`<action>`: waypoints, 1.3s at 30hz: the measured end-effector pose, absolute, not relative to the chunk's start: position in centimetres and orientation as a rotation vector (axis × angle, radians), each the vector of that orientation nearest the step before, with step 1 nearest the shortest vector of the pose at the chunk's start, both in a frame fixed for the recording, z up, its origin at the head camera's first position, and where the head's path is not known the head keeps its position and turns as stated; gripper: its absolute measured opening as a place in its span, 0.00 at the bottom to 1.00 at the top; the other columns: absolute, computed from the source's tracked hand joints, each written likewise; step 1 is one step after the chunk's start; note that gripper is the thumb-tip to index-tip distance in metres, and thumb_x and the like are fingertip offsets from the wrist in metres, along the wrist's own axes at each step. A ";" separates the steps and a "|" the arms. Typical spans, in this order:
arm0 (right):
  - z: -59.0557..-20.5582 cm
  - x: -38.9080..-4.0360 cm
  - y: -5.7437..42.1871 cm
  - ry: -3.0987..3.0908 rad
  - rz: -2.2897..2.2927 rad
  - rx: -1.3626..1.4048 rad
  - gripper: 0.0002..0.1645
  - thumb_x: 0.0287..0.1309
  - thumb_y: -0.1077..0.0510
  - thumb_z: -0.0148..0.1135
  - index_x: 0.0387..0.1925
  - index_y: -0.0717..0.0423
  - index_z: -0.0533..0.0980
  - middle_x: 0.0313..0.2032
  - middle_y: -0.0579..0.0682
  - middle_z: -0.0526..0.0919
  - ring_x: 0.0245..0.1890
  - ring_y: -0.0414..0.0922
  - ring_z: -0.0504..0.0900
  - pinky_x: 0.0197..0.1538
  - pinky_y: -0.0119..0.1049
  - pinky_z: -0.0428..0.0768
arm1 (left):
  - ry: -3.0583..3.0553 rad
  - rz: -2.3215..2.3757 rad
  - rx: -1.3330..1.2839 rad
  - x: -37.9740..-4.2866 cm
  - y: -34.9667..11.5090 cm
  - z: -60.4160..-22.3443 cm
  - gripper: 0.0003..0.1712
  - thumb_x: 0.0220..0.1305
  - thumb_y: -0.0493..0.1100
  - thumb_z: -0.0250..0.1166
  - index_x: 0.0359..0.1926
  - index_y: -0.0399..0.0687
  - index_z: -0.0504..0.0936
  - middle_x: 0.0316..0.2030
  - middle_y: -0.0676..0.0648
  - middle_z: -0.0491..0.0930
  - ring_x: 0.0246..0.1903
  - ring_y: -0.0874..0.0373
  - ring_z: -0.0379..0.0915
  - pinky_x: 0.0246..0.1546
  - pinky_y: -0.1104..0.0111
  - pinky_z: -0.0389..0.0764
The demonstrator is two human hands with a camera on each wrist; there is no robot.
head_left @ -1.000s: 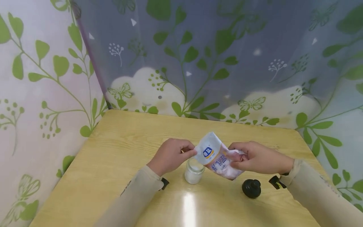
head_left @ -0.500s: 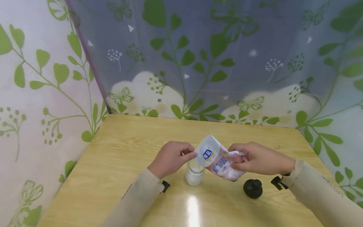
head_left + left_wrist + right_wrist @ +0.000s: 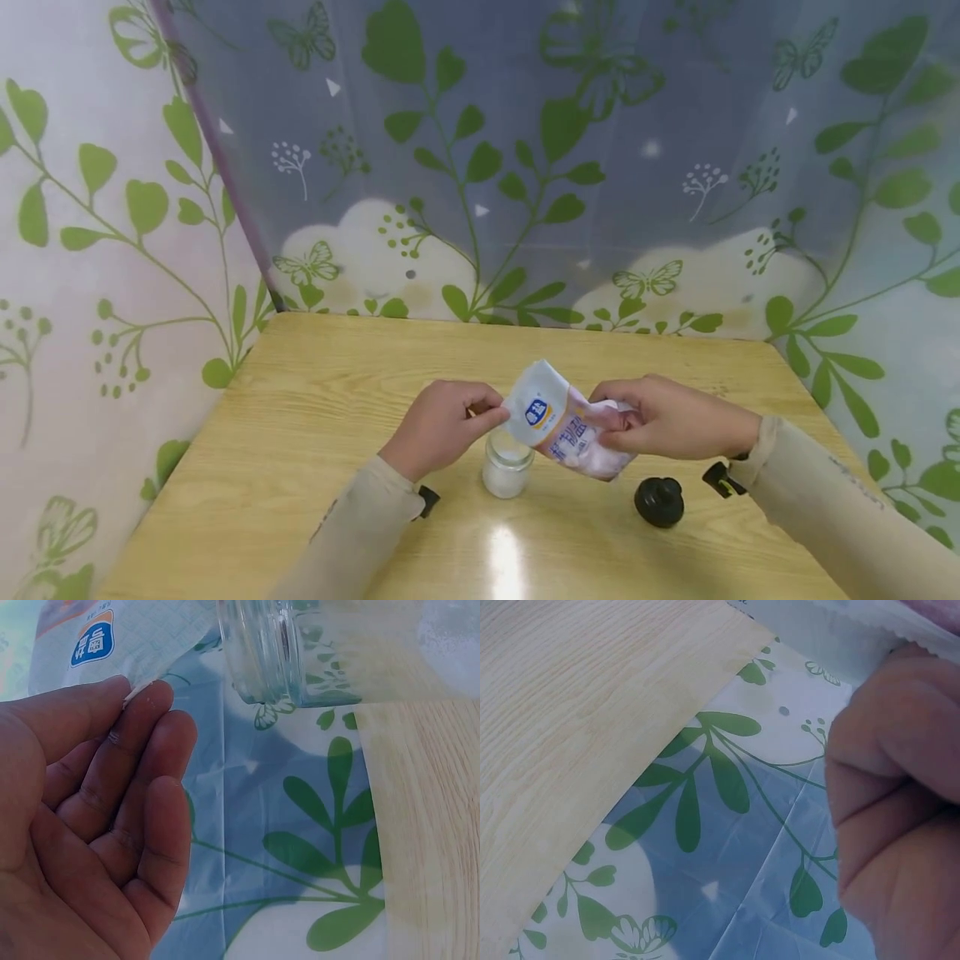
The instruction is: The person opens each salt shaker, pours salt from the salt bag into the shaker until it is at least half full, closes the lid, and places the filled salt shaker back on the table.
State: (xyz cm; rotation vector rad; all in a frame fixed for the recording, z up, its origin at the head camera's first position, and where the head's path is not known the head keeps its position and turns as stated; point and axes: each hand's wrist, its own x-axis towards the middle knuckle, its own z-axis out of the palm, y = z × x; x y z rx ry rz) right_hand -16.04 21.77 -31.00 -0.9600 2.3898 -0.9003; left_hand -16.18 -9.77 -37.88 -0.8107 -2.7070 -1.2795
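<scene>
A crumpled salt bag [image 3: 573, 425], white and pale purple with a blue logo, is held tilted over an uncapped glass jar [image 3: 507, 473]. My right hand [image 3: 667, 418] grips the bag's right end, which is bunched up. With thumb and forefinger my left hand [image 3: 444, 422] pinches the edge of its left end, as the left wrist view also shows. That end overlaps the jar's mouth in the head view. White grains lie inside the jar [image 3: 322, 656]. In the right wrist view the curled right hand [image 3: 900, 802] sits below the bag's serrated edge [image 3: 840, 630].
On the wooden table [image 3: 322, 392], right of the jar, lies a black knobbed lid [image 3: 659, 502]. A leaf-patterned curtain [image 3: 480, 167] stands behind the table and along its sides. Light reflects off the tabletop in front of the jar.
The head view has shifted slightly, so jar, bag, lid and hands all appear a little lower or further left. Both hands keep the same hold on the bag over the jar.
</scene>
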 end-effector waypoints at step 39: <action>-31.2 -15.8 21.5 2.375 -0.928 -0.977 0.11 0.70 0.51 0.67 0.51 0.41 0.79 0.29 0.40 0.80 0.21 0.30 0.68 0.25 0.28 0.75 | -2.704 -1.220 -0.842 -16.3 -9.7 -38.3 0.06 0.70 0.50 0.69 0.35 0.60 0.88 0.27 0.67 0.82 0.27 0.71 0.74 0.33 0.70 0.77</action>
